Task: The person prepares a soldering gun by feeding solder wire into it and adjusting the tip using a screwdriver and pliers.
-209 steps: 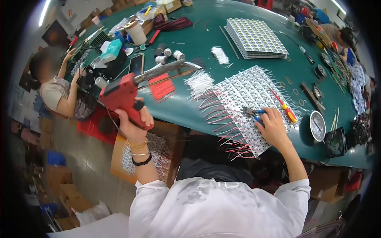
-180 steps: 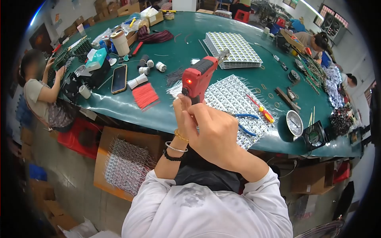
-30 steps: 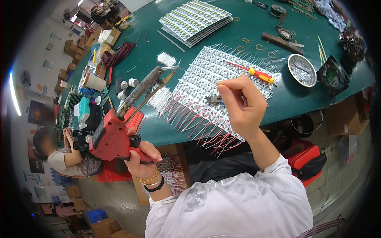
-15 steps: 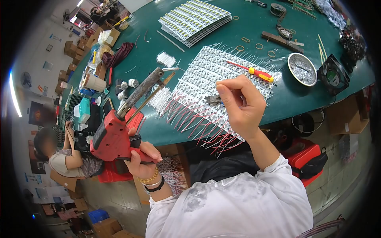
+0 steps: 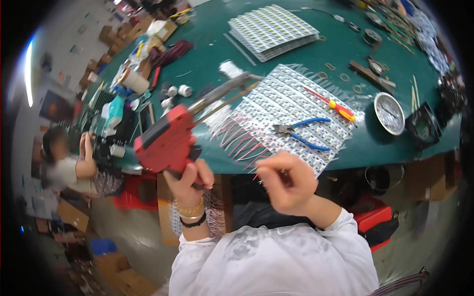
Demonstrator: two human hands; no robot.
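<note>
My left hand [image 5: 190, 182] is closed round the grip of a red soldering gun [image 5: 168, 140], whose metal barrel points up and right towards the board panel. My right hand [image 5: 291, 185] is held in a pinch just off the table's front edge, beside the ends of red and white wires [image 5: 242, 143]. What lies between its fingertips, if anything, cannot be made out. Beyond it is a panel of small white circuit boards [image 5: 281, 93] with wires along its edges. Blue-handled cutting pliers [image 5: 283, 129] and a red-and-yellow screwdriver [image 5: 341, 111] rest on the panel.
Stacked board panels [image 5: 271, 29] stand at the back of the green table [image 5: 207, 54]. A metal bowl [image 5: 389, 113] and a black fan [image 5: 425, 126] are at the right. Bundled white wires [image 5: 215, 121] lie near the gun. Another person [image 5: 81, 167] sits at the left.
My right hand has come down and towards me from over the panel, uncovering the pliers. The soldering gun has tipped further right. The view has shifted slightly.
</note>
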